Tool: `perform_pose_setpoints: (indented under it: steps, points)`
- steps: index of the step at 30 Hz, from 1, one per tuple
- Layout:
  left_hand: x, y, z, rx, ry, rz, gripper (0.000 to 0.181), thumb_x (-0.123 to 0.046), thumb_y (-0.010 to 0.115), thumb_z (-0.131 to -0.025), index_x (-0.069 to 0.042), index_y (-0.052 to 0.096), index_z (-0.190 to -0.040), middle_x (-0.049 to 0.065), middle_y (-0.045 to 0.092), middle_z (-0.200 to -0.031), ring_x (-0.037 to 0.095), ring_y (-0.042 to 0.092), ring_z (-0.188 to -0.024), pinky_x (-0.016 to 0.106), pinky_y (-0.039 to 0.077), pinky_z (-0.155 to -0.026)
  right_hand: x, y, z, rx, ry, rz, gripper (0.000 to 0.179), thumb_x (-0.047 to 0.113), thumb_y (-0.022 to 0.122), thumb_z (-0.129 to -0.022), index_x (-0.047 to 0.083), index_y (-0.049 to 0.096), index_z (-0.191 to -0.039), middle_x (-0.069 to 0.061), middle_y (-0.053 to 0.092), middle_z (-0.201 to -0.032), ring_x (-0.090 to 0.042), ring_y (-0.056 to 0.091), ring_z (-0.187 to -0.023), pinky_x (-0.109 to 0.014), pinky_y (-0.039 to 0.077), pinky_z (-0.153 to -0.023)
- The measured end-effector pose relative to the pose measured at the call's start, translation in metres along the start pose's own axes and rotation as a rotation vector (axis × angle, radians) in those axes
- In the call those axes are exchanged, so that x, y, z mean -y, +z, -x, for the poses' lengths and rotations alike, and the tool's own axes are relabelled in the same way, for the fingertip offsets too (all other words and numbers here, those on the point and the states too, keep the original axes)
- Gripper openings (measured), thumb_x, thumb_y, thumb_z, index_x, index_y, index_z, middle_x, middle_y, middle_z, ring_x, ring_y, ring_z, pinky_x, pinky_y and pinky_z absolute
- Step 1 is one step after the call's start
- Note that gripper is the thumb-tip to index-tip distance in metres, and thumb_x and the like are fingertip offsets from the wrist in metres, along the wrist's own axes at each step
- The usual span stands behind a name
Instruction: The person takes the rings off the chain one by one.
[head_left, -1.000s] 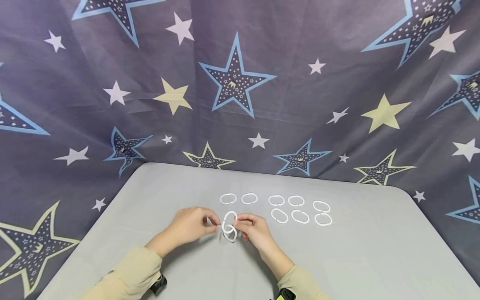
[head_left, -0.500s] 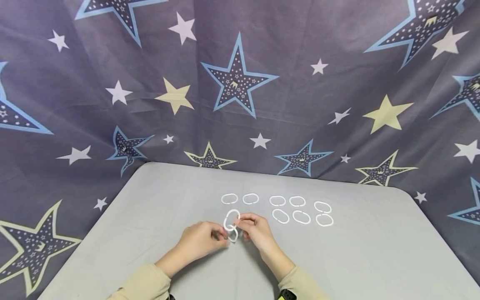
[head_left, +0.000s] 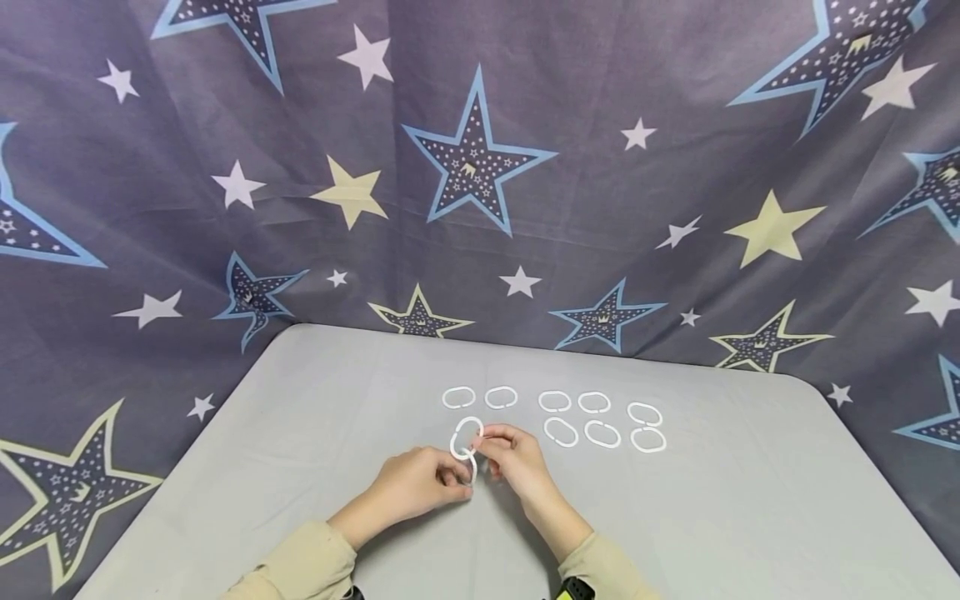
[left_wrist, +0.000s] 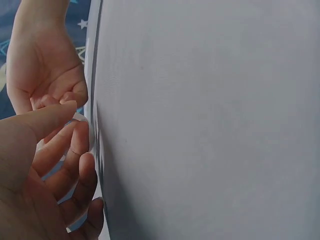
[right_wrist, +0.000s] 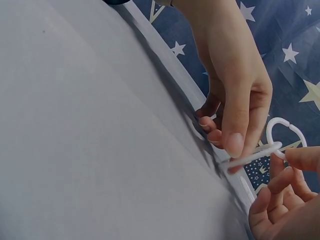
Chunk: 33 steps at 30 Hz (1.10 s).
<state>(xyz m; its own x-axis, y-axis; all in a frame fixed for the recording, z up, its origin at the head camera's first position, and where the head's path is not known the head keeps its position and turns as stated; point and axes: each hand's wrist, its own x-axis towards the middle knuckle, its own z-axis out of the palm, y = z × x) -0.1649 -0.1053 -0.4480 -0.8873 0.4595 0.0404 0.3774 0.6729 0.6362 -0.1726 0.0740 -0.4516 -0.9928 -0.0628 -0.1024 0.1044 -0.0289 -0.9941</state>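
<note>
Two white oval plastic links hang joined between the hands above the table. In the head view the left hand pinches the lower link between thumb and fingers. Thumb and index finger of the right hand pinch the upper link at its right side. From the right wrist, the lower link is seen threaded through the upper link, which has a small split in its side. Fingers hide most of the lower link in the left wrist view.
Several loose white links lie on the grey table beyond the hands, among them one link just behind the joined pair and another link farther right. A star-patterned curtain hangs behind the table.
The left hand has come rightward and toward the body from beside the links, and now pinches the lower one. The lower link has turned more edge-on. The right hand keeps its hold.
</note>
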Motion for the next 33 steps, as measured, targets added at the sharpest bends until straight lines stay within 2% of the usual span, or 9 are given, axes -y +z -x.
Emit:
perform_pose_setpoints:
  steps: [9, 16, 23, 33]
  points:
    - [0.001, -0.004, 0.006, -0.032, 0.007, -0.059, 0.01, -0.035, 0.08, -0.081, -0.034, 0.071, -0.076, -0.025, 0.057, -0.064, -0.003, 0.05, -0.059, 0.03, 0.041, -0.057, 0.0, -0.003, -0.001, -0.019, 0.002, -0.001, 0.022, 0.006, 0.071, -0.085, -0.007, 0.065, -0.102, 0.001, 0.066, -0.071, -0.006, 0.044, -0.052, -0.018, 0.038, -0.05]
    - [0.001, -0.009, 0.011, -0.101, -0.005, -0.09, 0.013, -0.037, 0.08, -0.08, -0.037, 0.07, -0.072, -0.026, 0.055, -0.064, -0.003, 0.048, -0.055, 0.028, 0.039, -0.053, 0.001, -0.006, -0.001, -0.029, 0.004, -0.005, 0.023, 0.006, 0.07, -0.086, -0.007, 0.064, -0.104, 0.004, 0.063, -0.069, -0.006, 0.043, -0.052, -0.018, 0.037, -0.049]
    - [0.001, -0.015, 0.014, -0.174, 0.007, -0.114, 0.012, -0.037, 0.081, -0.08, -0.037, 0.071, -0.074, -0.027, 0.055, -0.068, -0.005, 0.047, -0.057, 0.025, 0.039, -0.053, 0.001, -0.011, -0.002, -0.041, 0.015, -0.004, 0.02, 0.007, 0.07, -0.087, -0.004, 0.064, -0.103, 0.004, 0.065, -0.071, -0.005, 0.044, -0.053, -0.018, 0.039, -0.05]
    - [0.002, -0.022, 0.014, -0.267, 0.018, -0.129, 0.011, -0.031, 0.082, -0.081, -0.037, 0.073, -0.078, -0.028, 0.052, -0.07, -0.006, 0.047, -0.06, 0.023, 0.039, -0.055, 0.002, -0.014, -0.002, -0.047, 0.01, -0.009, 0.024, 0.007, 0.07, -0.087, -0.007, 0.063, -0.105, 0.003, 0.065, -0.07, -0.006, 0.045, -0.053, -0.018, 0.04, -0.051]
